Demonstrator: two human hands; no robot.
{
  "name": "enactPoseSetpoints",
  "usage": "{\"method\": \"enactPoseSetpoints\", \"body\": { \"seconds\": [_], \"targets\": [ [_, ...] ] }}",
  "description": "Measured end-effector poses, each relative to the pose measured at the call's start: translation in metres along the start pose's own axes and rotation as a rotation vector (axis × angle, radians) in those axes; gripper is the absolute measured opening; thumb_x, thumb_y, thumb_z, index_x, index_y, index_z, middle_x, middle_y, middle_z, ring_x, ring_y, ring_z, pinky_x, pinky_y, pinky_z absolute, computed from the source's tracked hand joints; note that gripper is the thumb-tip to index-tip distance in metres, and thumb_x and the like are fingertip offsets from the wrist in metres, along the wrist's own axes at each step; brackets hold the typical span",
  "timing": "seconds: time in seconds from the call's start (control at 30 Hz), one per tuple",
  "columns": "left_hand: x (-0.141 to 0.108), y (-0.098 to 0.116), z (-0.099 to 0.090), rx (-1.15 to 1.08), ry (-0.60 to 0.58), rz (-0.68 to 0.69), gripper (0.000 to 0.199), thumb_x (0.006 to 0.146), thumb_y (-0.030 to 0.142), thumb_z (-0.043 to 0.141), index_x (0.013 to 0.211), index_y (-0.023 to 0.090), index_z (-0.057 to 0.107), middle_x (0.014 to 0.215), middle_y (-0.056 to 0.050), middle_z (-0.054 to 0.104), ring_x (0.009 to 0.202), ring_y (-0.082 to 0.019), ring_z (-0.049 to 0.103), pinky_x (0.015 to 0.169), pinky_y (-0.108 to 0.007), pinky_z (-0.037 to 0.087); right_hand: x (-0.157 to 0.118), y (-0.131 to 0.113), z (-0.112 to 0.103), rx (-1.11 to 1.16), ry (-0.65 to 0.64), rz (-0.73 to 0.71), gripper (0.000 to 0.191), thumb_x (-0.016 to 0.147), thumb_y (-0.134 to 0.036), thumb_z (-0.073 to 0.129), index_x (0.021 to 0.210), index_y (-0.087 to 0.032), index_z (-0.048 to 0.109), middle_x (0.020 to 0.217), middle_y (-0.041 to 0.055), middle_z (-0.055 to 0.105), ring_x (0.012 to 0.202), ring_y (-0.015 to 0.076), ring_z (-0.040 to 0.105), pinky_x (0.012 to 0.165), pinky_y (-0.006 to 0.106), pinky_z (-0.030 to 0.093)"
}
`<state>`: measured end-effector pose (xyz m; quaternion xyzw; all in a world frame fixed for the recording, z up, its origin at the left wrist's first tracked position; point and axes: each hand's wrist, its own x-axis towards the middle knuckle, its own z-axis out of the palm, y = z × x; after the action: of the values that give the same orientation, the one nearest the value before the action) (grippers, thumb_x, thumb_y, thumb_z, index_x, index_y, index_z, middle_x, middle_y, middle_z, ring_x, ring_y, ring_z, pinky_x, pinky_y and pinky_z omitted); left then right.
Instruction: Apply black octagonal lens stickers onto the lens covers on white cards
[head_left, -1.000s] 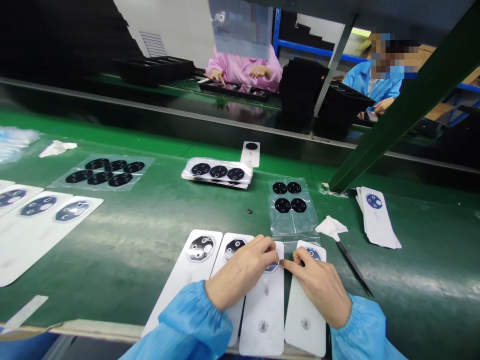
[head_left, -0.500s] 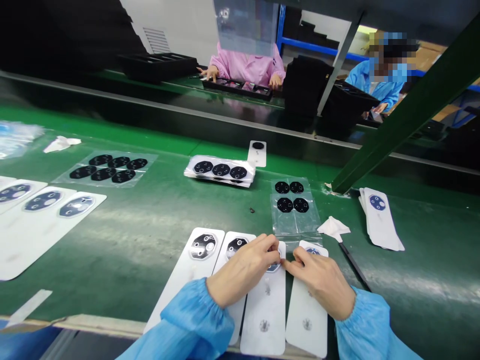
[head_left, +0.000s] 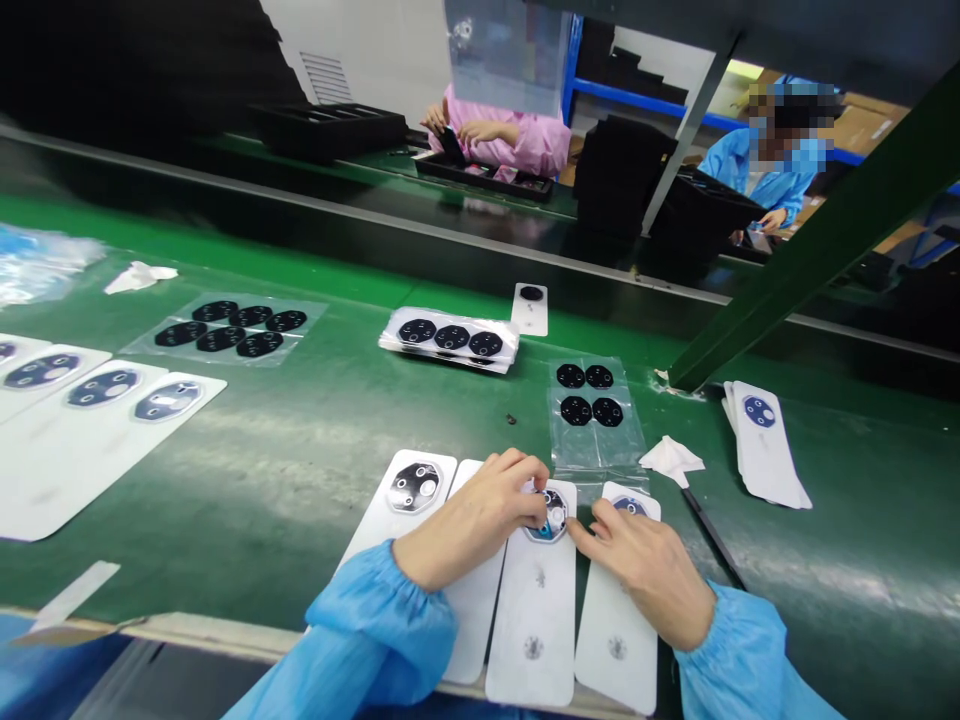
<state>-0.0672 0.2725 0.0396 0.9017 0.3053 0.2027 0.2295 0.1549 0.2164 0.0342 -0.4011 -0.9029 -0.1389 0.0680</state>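
Four white phone-back-shaped panels lie in a row before me, each with an octagonal camera plate at its top. Over the second and third panels is my left hand, its thumb and fingers pinched at the left of the black octagonal plate on the third panel. What the pinch holds is too small to make out. My right hand rests over the fourth panel, fingers bent and apart, holding nothing visible. One fingertip touches or nearly touches the third panel's right edge. The leftmost panel lies untouched.
Clear sheets with black octagonal pieces lie beyond my hands, near a stacked pile. At right are a dark stick tool, white tissue and stacked panels. More panels lie left. A green post slants across; co-workers sit opposite.
My left hand has shifted left off the third panel's plate, so more of that plate shows. My right hand has barely moved. The co-worker in pink now lifts a dark object.
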Motion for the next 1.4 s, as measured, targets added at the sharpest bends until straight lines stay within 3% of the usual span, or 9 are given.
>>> {"method": "enactPoseSetpoints", "body": {
  "seconds": [0.2,0.43,0.7,1.0,1.1,1.2,1.3,1.4],
  "targets": [
    [-0.002,-0.001,-0.005,-0.147,0.035,-0.133,0.019,0.090,0.004,0.044,0.079,0.018,0.052,0.090,0.001,0.054,0.084,-0.013,0.049,0.073,-0.024,0.041,0.000,-0.001,-0.001,0.007,-0.017,-0.006,0.035,0.087,0.000,0.039,0.108,-0.021,0.057,0.081,0.0019,0.055,0.058,0.0123,0.049,0.054,0.027,0.033],
    [0.002,0.002,0.011,-0.216,0.171,-0.294,0.018,0.091,0.007,0.036,0.081,0.018,0.046,0.083,0.000,0.051,0.078,-0.015,0.049,0.070,-0.027,0.041,0.000,-0.003,0.000,0.013,-0.018,0.005,0.035,0.089,-0.001,0.037,0.109,-0.020,0.058,0.079,0.0016,0.054,0.055,0.0127,0.049,0.051,0.028,0.033],
    [0.003,0.002,0.013,-0.254,0.282,-0.389,0.019,0.093,0.014,0.032,0.078,0.020,0.042,0.076,0.001,0.051,0.066,-0.014,0.049,0.061,-0.026,0.039,0.000,-0.003,-0.001,-0.012,0.015,-0.002,0.035,0.089,-0.001,0.035,0.108,-0.020,0.058,0.078,0.0012,0.055,0.053,0.0115,0.048,0.050,0.027,0.031],
    [-0.006,0.012,-0.008,-0.203,0.425,-0.357,0.015,0.095,0.019,0.036,0.084,0.020,0.047,0.093,-0.003,0.053,0.087,-0.017,0.051,0.074,-0.030,0.042,0.002,-0.005,0.001,0.015,-0.030,0.055,0.034,0.087,-0.002,0.037,0.106,-0.023,0.057,0.076,0.0000,0.052,0.052,0.0112,0.048,0.048,0.026,0.030],
    [-0.027,0.027,-0.015,-0.154,0.345,-0.322,0.014,0.095,0.019,0.039,0.085,0.021,0.048,0.084,0.000,0.054,0.080,-0.016,0.051,0.070,-0.029,0.042,-0.002,-0.006,0.002,0.083,-0.069,0.123,0.037,0.088,-0.002,0.032,0.107,-0.023,0.056,0.078,0.0006,0.054,0.050,0.0111,0.050,0.046,0.025,0.032],
    [-0.048,0.044,-0.013,-0.276,0.139,-0.257,0.014,0.093,0.015,0.041,0.086,0.023,0.050,0.082,0.002,0.057,0.076,-0.014,0.055,0.065,-0.024,0.044,-0.009,-0.007,-0.001,0.231,-0.013,0.258,0.036,0.093,-0.007,0.028,0.113,-0.021,0.053,0.087,0.0038,0.059,0.055,0.0122,0.055,0.050,0.024,0.041],
    [-0.057,0.058,-0.003,-0.384,-0.008,-0.252,0.014,0.090,0.012,0.044,0.085,0.023,0.051,0.083,0.001,0.059,0.075,-0.013,0.057,0.064,-0.021,0.046,-0.019,-0.011,-0.008,0.524,0.094,0.387,0.023,0.097,-0.020,0.036,0.111,-0.021,0.054,0.091,0.0052,0.061,0.063,0.0137,0.060,0.058,0.023,0.049],
    [-0.052,0.064,0.011,-0.486,0.004,-0.269,0.014,0.088,0.011,0.047,0.085,0.023,0.051,0.083,0.001,0.059,0.073,-0.012,0.058,0.062,-0.019,0.046,-0.030,-0.024,-0.013,0.939,0.021,0.417,0.021,0.092,-0.037,0.049,0.108,-0.025,0.056,0.089,0.0040,0.061,0.058,0.0131,0.058,0.054,0.022,0.050]
  ]
}}
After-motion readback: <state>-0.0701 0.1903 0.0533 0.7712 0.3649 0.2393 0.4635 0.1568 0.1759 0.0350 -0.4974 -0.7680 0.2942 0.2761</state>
